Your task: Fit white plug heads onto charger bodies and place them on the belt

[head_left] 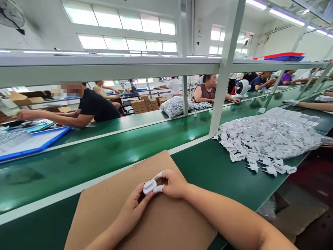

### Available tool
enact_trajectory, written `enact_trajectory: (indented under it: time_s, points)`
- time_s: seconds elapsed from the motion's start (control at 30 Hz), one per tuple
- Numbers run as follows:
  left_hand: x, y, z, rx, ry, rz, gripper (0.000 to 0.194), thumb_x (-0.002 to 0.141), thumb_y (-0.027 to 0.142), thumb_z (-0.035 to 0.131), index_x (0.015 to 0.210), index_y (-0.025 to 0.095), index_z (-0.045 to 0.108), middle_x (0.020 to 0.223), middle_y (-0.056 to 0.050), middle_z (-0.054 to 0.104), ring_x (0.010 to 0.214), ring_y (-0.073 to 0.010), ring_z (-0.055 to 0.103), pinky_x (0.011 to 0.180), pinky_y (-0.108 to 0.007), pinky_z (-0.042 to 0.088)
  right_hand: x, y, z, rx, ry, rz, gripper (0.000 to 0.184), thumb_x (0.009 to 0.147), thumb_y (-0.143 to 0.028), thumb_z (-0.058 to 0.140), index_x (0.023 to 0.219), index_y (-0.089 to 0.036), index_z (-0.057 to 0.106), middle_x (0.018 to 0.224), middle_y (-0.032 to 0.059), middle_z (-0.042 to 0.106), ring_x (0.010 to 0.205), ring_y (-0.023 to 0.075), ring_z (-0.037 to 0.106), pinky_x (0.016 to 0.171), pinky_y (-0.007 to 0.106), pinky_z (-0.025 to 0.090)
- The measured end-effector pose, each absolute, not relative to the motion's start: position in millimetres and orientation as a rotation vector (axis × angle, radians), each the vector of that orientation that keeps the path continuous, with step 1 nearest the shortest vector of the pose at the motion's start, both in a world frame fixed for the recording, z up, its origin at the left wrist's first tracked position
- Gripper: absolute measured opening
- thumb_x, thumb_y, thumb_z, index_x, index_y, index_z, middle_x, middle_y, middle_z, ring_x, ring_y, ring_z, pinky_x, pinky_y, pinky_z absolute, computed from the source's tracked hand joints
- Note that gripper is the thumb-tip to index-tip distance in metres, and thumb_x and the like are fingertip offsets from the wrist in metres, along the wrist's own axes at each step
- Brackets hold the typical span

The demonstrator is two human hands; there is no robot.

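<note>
Over a brown cardboard sheet (109,205) lying on the green bench, both my hands meet on one small white plug part (149,186). My left hand (135,206) pinches it from below with closed fingers. My right hand (173,184) grips it from the right, its thumb and forefinger in white finger cots. A large heap of the same white plug parts (267,139) lies on the bench to the right, some spilling toward the front edge.
A green conveyor belt (117,146) runs behind the cardboard. A white frame post (223,80) stands at centre right. Other people sit across the line; a blue tray (33,140) is at left. A gloved hand (290,102) reaches in at far right.
</note>
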State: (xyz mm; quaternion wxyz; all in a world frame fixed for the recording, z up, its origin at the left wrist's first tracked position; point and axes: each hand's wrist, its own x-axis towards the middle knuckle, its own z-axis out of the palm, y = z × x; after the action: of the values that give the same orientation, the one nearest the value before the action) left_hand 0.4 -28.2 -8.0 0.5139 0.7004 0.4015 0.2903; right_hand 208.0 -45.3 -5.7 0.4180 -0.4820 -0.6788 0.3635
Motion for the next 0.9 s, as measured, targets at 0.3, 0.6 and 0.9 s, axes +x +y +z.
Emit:
enact_trajectory:
  time_s: [0.3, 0.6, 0.9]
  points:
    - [8, 78, 2, 1.651, 1.328, 0.88, 0.075, 0.063, 0.067, 0.081, 0.115, 0.014, 0.071, 0.112, -0.012, 0.077, 0.112, -0.0346, 0.07, 0.099, -0.04, 0.055, 206, -34, -16, -1.227, -1.364, 1.104, 0.035, 0.083, -0.017, 0.076, 0.118, -0.02, 0.076, 0.119, 0.0073, 0.077, 0.107, 0.0233, 0.075, 0.1, 0.039, 0.06]
    - [-8, 193, -5, 1.6, 1.931, 0.95, 0.053, 0.069, 0.042, 0.076, 0.111, 0.01, 0.069, 0.112, -0.017, 0.072, 0.117, -0.0413, 0.067, 0.1, -0.047, 0.052, 205, -32, -24, -1.237, -1.382, 1.135, 0.043, 0.08, -0.012, 0.073, 0.122, -0.022, 0.074, 0.117, 0.0052, 0.078, 0.105, 0.0214, 0.075, 0.103, 0.038, 0.059]
    - [28, 99, -4, 2.197, 1.656, 1.205, 0.072, 0.087, 0.051, 0.062, 0.145, 0.012, 0.046, 0.163, -0.023, 0.032, 0.156, -0.0424, 0.027, 0.13, -0.058, 0.022, 208, -35, -18, -1.275, -1.439, 1.018, 0.071, 0.082, -0.012, 0.072, 0.151, -0.018, 0.053, 0.128, 0.0113, 0.071, 0.097, 0.0192, 0.072, 0.099, 0.038, 0.058]
